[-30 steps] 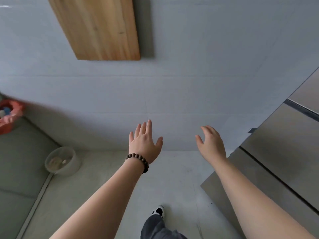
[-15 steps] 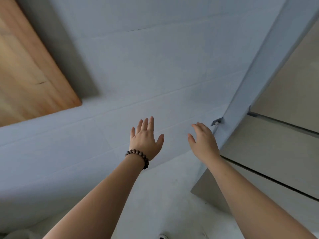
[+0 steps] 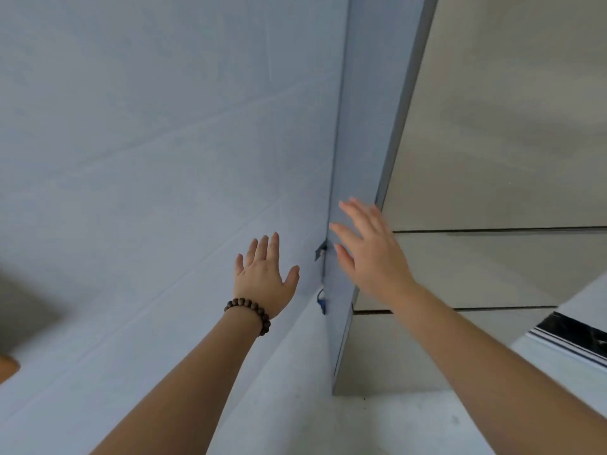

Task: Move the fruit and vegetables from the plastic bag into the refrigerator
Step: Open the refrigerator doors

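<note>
Two bare hands reach out in front of me, neither holding anything. My left hand [image 3: 264, 277], a bead bracelet [image 3: 249, 312] at its wrist, hangs before the pale tiled wall [image 3: 147, 142] with fingers straight and loosely spread. My right hand [image 3: 371, 254] is slightly blurred, its fingers spread, raised near the front left edge of the refrigerator [image 3: 492, 159], whose doors are closed. Pale floor [image 3: 328, 421] lies below.
</note>
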Available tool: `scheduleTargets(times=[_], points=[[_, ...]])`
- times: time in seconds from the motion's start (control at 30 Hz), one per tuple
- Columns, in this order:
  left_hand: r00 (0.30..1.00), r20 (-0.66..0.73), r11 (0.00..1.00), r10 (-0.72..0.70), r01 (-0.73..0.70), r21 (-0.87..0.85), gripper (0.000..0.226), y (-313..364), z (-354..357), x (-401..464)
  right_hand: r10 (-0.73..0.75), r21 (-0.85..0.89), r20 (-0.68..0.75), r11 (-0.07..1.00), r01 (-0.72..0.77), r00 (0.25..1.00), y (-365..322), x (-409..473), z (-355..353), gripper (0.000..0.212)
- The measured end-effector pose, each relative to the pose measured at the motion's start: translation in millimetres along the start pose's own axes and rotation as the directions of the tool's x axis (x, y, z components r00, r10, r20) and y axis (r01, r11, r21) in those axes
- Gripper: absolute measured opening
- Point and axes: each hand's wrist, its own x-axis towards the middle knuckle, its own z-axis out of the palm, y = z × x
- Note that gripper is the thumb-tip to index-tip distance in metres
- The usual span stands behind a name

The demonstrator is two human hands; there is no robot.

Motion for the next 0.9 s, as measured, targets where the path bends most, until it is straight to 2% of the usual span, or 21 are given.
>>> scheduleTargets(times=[0.07, 0.13, 0.17, 0.23, 0.3, 0.5, 0.63, 0.7, 0.9], points=[[0.999, -0.006, 0.999, 0.044, -0.044, -0.015, 0.074, -1, -7, 10, -0.054, -0.229, 0.003, 0.972, 0.053, 0.999, 10, 33, -15, 0.033], [0.996, -0.007, 0.996, 0.090, -0.090, -0.025, 0.073, -1, -13, 17, -0.079, -0.467, 0.139, 0.874, 0.136, 0.987, 21, 57, -28, 0.039], [0.993, -0.007, 0.993, 0.116, -0.116, -0.023, 0.073, -2, -15, 19, -0.050, -0.570, 0.253, 0.799, 0.190, 0.966, 26, 64, -34, 0.043], [0.987, -0.005, 0.987, 0.158, -0.158, -0.016, 0.073, -6, -19, 22, 0.078, -0.708, 0.477, 0.624, 0.330, 0.875, 30, 72, -47, 0.049], [0.983, 0.001, 0.983, 0.183, -0.183, -0.014, 0.073, -10, -22, 25, 0.161, -0.738, 0.568, 0.533, 0.413, 0.807, 31, 73, -52, 0.045], [0.965, 0.032, 0.965, 0.261, -0.259, -0.048, 0.072, -5, -26, 28, 0.229, -0.753, 0.551, 0.552, 0.359, 0.803, 18, 75, -52, 0.035], [0.946, 0.040, 0.944, 0.323, -0.319, -0.080, 0.072, 6, -23, 28, 0.154, -0.722, 0.563, 0.570, 0.392, 0.812, 13, 54, -69, 0.036], [0.930, 0.054, 0.929, 0.363, -0.357, -0.094, 0.072, 14, -18, 25, 0.101, -0.732, 0.529, 0.557, 0.393, 0.842, 6, 35, -86, 0.034], [0.865, 0.092, 0.866, 0.493, -0.478, -0.148, 0.074, 52, -1, 6, 0.155, -0.748, 0.524, 0.553, 0.366, 0.837, -13, -40, -137, 0.048]])
